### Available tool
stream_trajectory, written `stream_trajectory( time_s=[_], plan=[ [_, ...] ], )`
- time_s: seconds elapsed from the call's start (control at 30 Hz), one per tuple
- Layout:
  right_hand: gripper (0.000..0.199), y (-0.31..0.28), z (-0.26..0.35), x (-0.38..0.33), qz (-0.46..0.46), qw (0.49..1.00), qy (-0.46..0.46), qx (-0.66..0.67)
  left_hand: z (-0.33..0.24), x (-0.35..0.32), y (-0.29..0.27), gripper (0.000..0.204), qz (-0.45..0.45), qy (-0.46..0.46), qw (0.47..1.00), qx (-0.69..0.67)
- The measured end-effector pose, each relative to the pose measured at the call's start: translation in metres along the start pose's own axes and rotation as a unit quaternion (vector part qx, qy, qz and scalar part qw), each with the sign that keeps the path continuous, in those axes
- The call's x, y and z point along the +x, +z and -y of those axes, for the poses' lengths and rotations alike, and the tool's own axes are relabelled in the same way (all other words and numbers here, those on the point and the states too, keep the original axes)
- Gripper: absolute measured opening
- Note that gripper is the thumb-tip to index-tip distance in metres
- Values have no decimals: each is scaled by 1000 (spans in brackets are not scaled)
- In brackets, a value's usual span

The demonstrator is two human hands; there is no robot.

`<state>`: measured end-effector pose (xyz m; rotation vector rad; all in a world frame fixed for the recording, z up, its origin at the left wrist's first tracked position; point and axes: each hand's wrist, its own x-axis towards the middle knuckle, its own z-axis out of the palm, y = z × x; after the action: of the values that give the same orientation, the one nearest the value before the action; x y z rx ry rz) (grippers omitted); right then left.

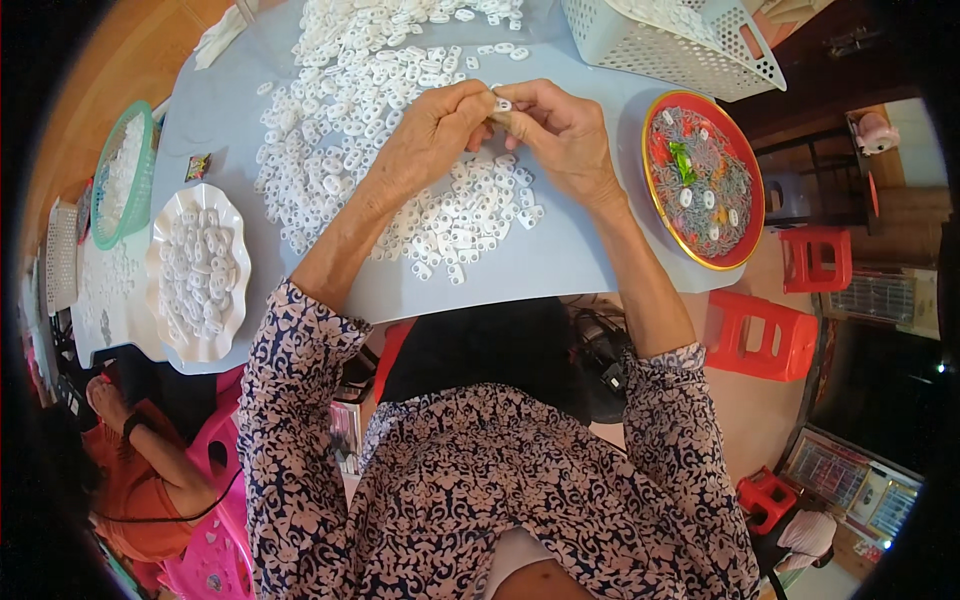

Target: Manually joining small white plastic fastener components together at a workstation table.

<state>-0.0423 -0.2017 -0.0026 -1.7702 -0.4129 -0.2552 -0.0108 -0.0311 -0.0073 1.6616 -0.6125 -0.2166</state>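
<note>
Both hands meet over the far middle of the table. A small white oval plastic piece with two holes is pinched in the fingers of my right hand. My left hand is closed, thumb and forefinger pressed together right against that piece; what lies between those fingertips is hidden. Loose white pieces of the same kind spread in a heap under and around my wrists. To the right, a red round tray with a gold rim holds many thin grey pins or screws, several white pieces and a green wrapper.
A white scalloped dish full of white pieces stands at the left, near a small wrapper and a green basket. A pale perforated basket stands far right. Red stools are beyond the table; another person sits lower left.
</note>
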Motion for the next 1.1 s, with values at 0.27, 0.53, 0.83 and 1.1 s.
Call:
stream_trajectory(
  time_s=[0.27, 0.53, 0.83, 1.1],
  plan=[
    [14, 0, 4, 2, -21, 998, 42, 45, -8, -2, 0, 23, -11, 13, 1000, 13],
    [13, -4, 5, 4, -21, 997, 65, 44, -7, -1, 4, 15, -34, 4, 999, 4],
    [11, 5, 5, 2, -31, 996, 71, 41, -8, -2, -4, 16, -53, -14, 997, -49],
    [12, -52, 62, 64, -195, 964, -79, -160, -7, -4, -19, 27, -108, -2, 985, -136]
  ],
)
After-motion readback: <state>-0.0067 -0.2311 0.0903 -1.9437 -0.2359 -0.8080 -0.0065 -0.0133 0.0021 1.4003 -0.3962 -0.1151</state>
